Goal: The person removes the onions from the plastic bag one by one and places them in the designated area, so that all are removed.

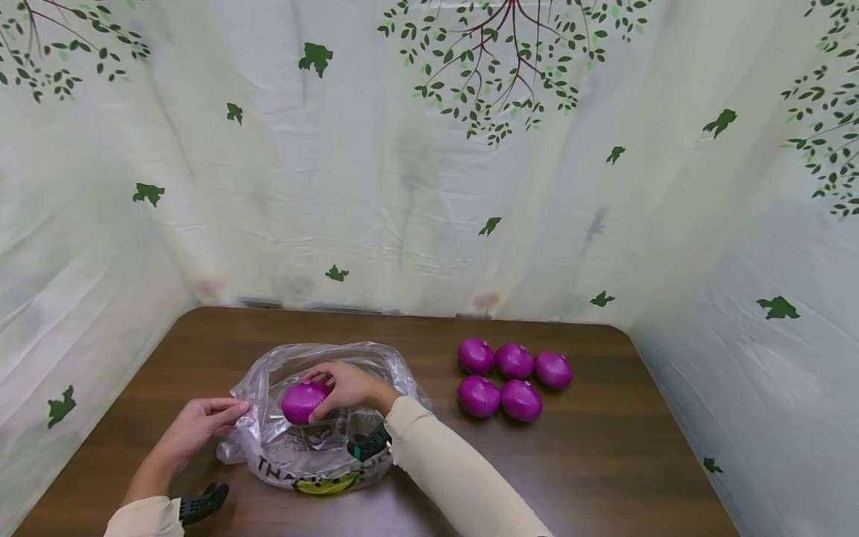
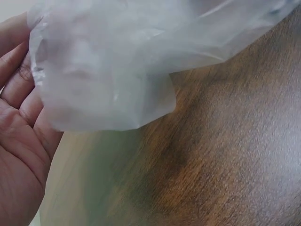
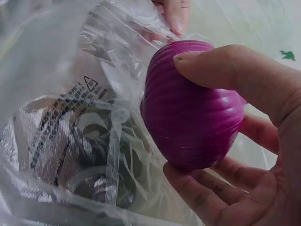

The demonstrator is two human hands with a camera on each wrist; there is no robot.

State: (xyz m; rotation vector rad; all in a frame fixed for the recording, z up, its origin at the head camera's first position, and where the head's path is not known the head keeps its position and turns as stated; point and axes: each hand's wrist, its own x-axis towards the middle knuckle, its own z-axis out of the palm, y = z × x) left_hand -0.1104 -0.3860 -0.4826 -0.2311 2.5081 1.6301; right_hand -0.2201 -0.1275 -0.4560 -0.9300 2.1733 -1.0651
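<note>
A purple onion [image 1: 300,403], glossy and ribbed, is gripped by my right hand [image 1: 352,388] over the mouth of a clear plastic bag [image 1: 282,455]. In the right wrist view the thumb lies across the near side of the onion [image 3: 193,113] and fingers support it from below. My left hand [image 1: 201,426] pinches the bag's left rim between thumb and fingers. The left wrist view shows the bag's thin film [image 2: 103,84] hanging beside the left hand [image 2: 23,136]. Dark print and a yellow shape mark the bag's front.
Several more purple onions [image 1: 514,361] sit in two rows on the brown wooden table [image 1: 604,462], right of the bag. A pale curtain [image 1: 416,186] with leaf prints surrounds the table at the back and sides. Black straps [image 1: 203,503] are on both wrists.
</note>
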